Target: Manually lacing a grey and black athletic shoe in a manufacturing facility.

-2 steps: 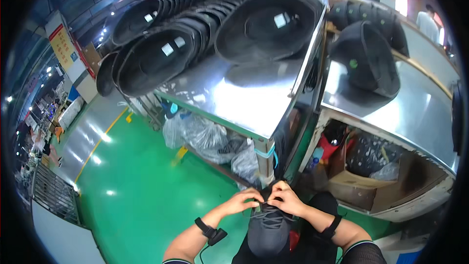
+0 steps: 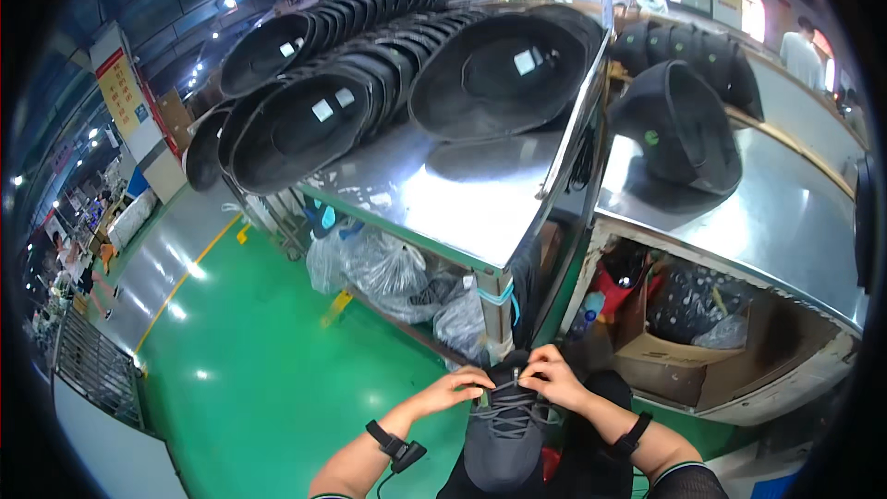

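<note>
Dark grey sneaker [image 2: 504, 430] on the person's raised foot, low centre of the head view, toe pointing toward the camera, laces end up by the hands. Left hand [image 2: 462, 386] sits at the shoe's upper left, fingers curled and pinched on the laces [image 2: 506, 400] near the tongue. Right hand [image 2: 552, 377] at the shoe's upper right, fingers bent inward, also pinching lace; fingertips of both hands nearly meet over the top eyelets. Both hands closed down to a pinch, nothing else held. Black bands on both wrists. Shoe lies directly below and between the two hands, touching both. Green floor [image 2: 277, 360] under and left of the leg. Just beyond the hands, the near corner of a steel table [image 2: 443, 194]; stacked black bowl-shaped moulds [image 2: 370, 83] along its far and left edges. Clear plastic bags [image 2: 379, 268] beneath it. Second steel bench [image 2: 785, 222] to the right, cardboard box [image 2: 665, 342] under its near edge.
</note>
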`<state>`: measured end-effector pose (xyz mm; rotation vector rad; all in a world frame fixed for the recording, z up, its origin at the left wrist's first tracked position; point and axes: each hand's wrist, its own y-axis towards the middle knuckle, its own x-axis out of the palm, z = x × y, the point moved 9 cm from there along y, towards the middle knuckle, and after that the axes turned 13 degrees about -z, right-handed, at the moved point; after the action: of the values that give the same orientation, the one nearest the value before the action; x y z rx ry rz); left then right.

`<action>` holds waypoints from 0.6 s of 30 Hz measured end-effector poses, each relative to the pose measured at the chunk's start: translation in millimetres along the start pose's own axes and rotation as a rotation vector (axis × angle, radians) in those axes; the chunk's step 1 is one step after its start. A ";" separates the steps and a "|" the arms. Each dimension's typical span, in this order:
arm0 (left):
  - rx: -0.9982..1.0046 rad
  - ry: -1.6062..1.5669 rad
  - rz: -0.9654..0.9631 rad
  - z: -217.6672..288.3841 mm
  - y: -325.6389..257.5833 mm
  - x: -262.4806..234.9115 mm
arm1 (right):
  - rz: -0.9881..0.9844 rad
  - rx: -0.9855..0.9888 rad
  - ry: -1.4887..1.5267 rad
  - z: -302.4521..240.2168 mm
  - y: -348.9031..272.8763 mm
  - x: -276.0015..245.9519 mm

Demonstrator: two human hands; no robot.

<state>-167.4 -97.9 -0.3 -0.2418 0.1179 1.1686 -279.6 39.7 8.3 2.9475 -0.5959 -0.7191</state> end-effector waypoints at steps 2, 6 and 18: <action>0.003 -0.065 -0.010 -7.7 -11.1 10.2 | 0.214 0.159 0.273 34.9 -29.2 -25.7; -0.325 -0.576 0.577 -92.2 -38.3 12.8 | 0.047 0.419 0.551 88.6 -56.5 12.6; -0.009 0.079 0.554 361.4 -60.8 10.9 | 0.176 -0.106 0.316 -168.5 -102.5 -95.5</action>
<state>-119.3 -20.7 354.9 -0.2719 0.2607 1.7099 -245.0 163.5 185.8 2.7810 -0.7467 -0.2523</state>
